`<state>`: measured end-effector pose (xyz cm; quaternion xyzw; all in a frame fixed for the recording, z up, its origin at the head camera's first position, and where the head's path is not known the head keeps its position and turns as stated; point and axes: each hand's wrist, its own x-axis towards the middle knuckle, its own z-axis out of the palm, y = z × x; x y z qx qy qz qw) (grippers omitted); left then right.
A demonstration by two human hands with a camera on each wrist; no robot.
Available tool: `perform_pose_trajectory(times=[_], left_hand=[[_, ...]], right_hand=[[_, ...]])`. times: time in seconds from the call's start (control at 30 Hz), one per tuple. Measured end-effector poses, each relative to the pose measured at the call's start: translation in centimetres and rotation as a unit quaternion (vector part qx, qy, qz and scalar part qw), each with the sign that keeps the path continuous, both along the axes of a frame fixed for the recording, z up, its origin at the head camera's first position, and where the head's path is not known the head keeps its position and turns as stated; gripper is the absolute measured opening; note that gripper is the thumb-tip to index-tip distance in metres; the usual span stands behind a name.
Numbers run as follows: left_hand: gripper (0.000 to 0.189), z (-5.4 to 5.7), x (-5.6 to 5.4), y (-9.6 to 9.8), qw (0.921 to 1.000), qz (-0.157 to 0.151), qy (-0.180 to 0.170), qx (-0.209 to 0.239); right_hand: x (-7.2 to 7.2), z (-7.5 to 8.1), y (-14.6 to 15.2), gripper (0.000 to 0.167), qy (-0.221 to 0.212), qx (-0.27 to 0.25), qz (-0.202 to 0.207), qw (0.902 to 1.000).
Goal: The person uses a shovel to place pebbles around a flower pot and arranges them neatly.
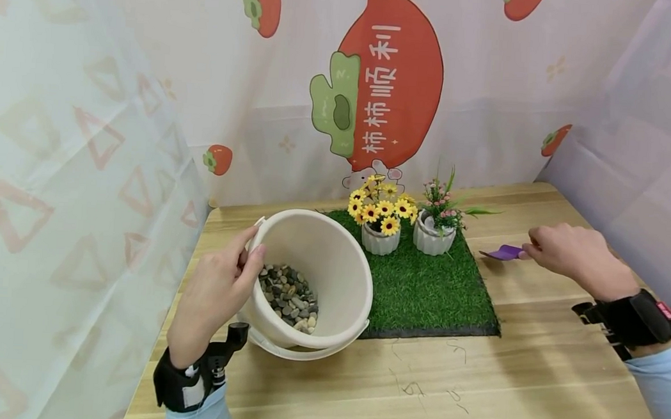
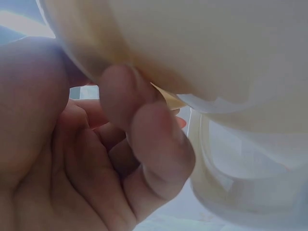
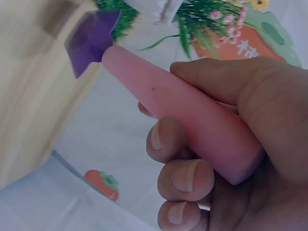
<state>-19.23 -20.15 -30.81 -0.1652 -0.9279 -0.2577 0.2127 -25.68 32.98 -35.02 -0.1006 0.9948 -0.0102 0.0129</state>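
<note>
A white bucket (image 1: 340, 261) leans to one side on the wooden table, with grey and tan pebbles (image 1: 292, 300) gathered low inside it. My left hand (image 1: 215, 285) grips its rim at the left, thumb on the near side; the left wrist view shows curled fingers (image 2: 161, 149) below the pale bucket wall (image 2: 202, 43). Over at the right, my right hand (image 1: 569, 256) holds a small trowel with a purple blade (image 1: 504, 252). Its pink handle (image 3: 178, 108) lies in the curled fingers in the right wrist view. The blade is just right of the turf mat.
A green artificial turf mat (image 1: 428, 295) lies mid-table. On its far part stand a white pot (image 1: 381, 241) of yellow flowers and another white pot (image 1: 434, 240) with pink flowers and long leaves. Dark thread-like strands (image 1: 413, 388) lie nearer. Printed cloth (image 1: 284, 104) hangs behind and at both sides.
</note>
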Motion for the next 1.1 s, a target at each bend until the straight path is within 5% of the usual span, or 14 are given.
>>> perform_pose_trajectory(times=[0.5, 1.1], left_hand=[[0.038, -0.3, -0.2, -0.2, 0.9997, -0.004, 0.024, -0.007], [0.035, -0.4, -0.2, -0.1, 0.9994, -0.004, 0.035, -0.001]], right_hand=[[1.5, 1.7, -2.8, 0.019, -0.034, -0.026, 0.048, 0.9979], [3.9, 5.9, -5.5, 0.008, -0.033, -0.033, 0.092, 0.9946]])
